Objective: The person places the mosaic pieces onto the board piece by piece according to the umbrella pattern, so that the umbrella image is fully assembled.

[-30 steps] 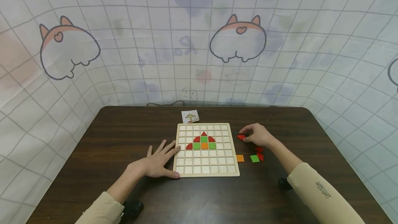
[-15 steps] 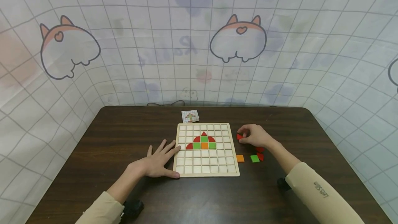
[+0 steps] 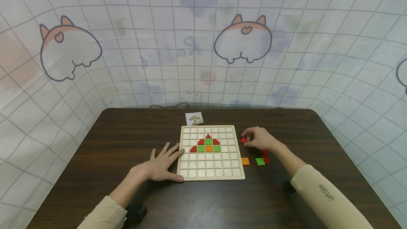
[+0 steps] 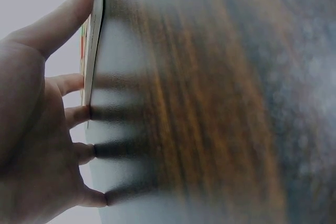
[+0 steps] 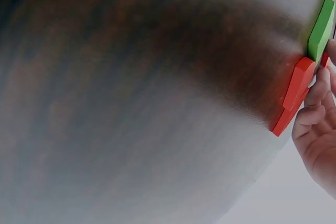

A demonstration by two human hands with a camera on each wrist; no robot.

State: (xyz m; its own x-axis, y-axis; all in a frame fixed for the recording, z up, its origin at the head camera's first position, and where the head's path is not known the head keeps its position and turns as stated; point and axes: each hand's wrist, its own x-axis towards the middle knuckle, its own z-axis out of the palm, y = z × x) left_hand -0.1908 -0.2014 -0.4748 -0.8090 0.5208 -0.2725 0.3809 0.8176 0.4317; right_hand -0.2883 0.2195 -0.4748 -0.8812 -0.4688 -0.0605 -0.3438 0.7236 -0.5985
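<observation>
My left hand (image 3: pixel 160 165) lies with fingers spread at the left edge of a pale wooden grid board (image 3: pixel 210 174); in the left wrist view the thumb and some fingers (image 4: pixel 71 82) meet the board's side. On the board, red, green and orange tiles form a stepped shape around an orange square (image 3: pixel 208 148), topped by a red triangle (image 3: pixel 208 136). Just right of the board, my right hand (image 3: pixel 260 139) pinches a small red tile (image 3: pixel 243 140) between thumb and fingers. The held tile's outline is partly hidden by the fingertips.
An orange square tile (image 3: pixel 245 161) lies against the board's right side. Farther right are a green square tile (image 3: pixel 260 161) and red tiles (image 3: pixel 266 159), partly behind the right wrist. A patterned card (image 3: pixel 194 118) sits behind the board on the dark wooden table (image 3: pixel 127 126).
My right hand has shifted slightly left toward the board, bringing the red tile along as its fingers closed on it. My left hand stays in place.
</observation>
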